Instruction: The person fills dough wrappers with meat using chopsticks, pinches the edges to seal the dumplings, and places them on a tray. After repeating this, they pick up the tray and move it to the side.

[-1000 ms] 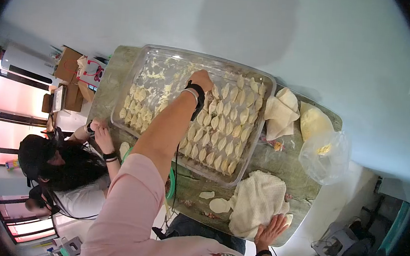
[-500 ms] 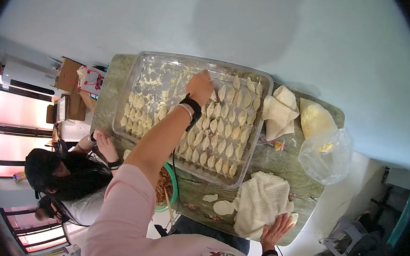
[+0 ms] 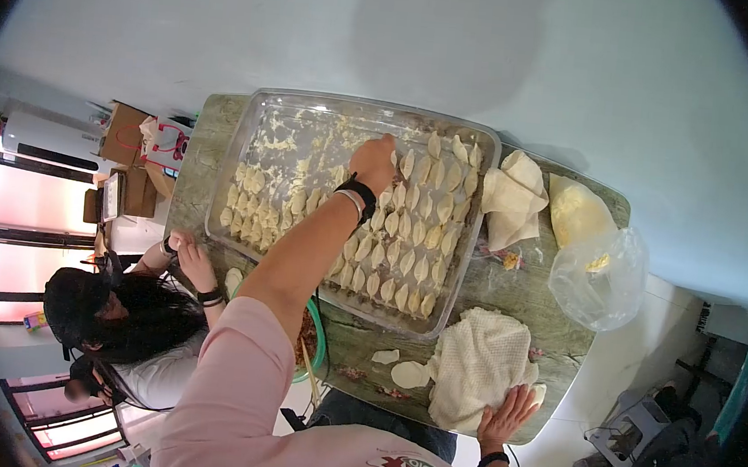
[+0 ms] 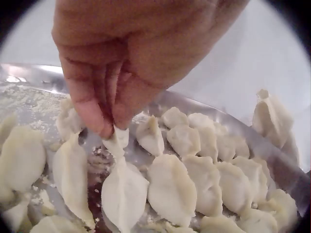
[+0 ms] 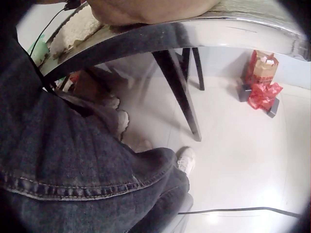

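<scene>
My left hand [image 3: 373,164] reaches over the metal tray [image 3: 359,101], above the upper dumplings. In the left wrist view the left hand [image 4: 126,63] points down, thumb and fingers pinching the doughy tip of a small dumpling [image 4: 116,141], just above a larger dumpling [image 4: 124,194]. Rows of dumplings [image 3: 407,262] fill the tray's right part. My right hand [image 3: 509,418] lies flat with fingers spread on the table's front edge, touching the white cloth [image 3: 480,367]. Only part of the right hand or forearm [image 5: 150,9] shows in the right wrist view.
Two flat dough wrappers [image 3: 410,374] lie left of the cloth. Behind are a folded cloth [image 3: 515,201] and a plastic bag [image 3: 597,280]. A green bowl [image 3: 320,340] of filling stands by my left arm. Another person [image 3: 134,328] works at the left.
My left hand has shifted slightly right and down over the tray. The right hand stays beside the cloth. The head view has shifted a little, showing more of the green bowl than at first.
</scene>
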{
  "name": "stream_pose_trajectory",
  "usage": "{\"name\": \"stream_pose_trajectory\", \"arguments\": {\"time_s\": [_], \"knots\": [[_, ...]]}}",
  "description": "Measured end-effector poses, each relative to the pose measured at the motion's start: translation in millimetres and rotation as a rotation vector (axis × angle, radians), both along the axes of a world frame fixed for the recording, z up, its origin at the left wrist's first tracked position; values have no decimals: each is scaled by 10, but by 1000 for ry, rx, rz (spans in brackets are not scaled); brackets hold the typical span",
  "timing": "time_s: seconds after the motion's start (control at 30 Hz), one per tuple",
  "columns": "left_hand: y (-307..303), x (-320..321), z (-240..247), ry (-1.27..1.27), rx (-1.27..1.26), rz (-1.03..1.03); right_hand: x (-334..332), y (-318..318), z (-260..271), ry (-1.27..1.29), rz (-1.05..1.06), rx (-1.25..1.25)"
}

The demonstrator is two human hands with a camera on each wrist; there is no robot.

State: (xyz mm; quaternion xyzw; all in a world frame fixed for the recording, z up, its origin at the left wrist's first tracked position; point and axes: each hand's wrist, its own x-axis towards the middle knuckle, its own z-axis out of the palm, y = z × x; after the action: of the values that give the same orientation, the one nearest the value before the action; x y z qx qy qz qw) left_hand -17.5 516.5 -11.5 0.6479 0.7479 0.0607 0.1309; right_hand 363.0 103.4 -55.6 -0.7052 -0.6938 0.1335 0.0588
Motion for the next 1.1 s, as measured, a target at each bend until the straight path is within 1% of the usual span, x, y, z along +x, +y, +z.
{"name": "stream_pose_trajectory", "arguments": {"time_s": [0.1, 0.17, 0.2, 0.27, 0.3, 0.37, 0.5, 0.57, 0.67, 0.8, 0.87, 0.9, 0.93, 0.97, 1.0, 1.07, 1.1], "knots": [[-23, -44, 21, 2, 27, -51, 3, 12, 16, 10, 3, -6], [-50, -59, 90, -123, 232, 106, 1, 6, 15, 18, 1, -10], [-58, -91, 96, -123, 230, 103, 1, 5, 4, 18, 2, 3], [-60, -187, 124, 29, 196, 122, 1, 7, 2, 21, 4, 16], [-44, -236, 94, 31, 196, 120, -3, 10, 8, 9, 0, 3], [6, -335, -11, -19, -23, 179, -16, 20, 7, -2, -7, -5], [-22, -390, -131, -102, 40, 137, -4, 14, 9, -2, -5, -6], [2, -414, -209, -94, 26, 146, -5, 14, 14, 0, 6, 1], [6, -309, -94, -65, -24, 160, -15, 24, 30, 5, 4, 10], [31, -321, -167, -43, -17, 178, -23, 30, 34, -2, 0, -3], [50, -413, -303, 41, 233, 15, -19, 34, 18, -6, 2, -30], [26, -330, -165, -35, 285, 15, -13, 35, -15, -5, 4, -13], [-59, -166, 102, -111, 322, 20, 0, -6, -17, -5, 9, -12], [-162, 2, 381, -240, 283, 13, 19, -18, -63, 4, 38, 62], [-261, 185, 680, -368, 248, 12, -21, 24, 17, 18, 12, 11], [-685, 527, 1171, -791, 76, 6, -28, 12, 23, 6, 4, 9], [-969, 682, 1360, -785, 25, -92, -29, 29, 5, 4, -3, 12]]}}
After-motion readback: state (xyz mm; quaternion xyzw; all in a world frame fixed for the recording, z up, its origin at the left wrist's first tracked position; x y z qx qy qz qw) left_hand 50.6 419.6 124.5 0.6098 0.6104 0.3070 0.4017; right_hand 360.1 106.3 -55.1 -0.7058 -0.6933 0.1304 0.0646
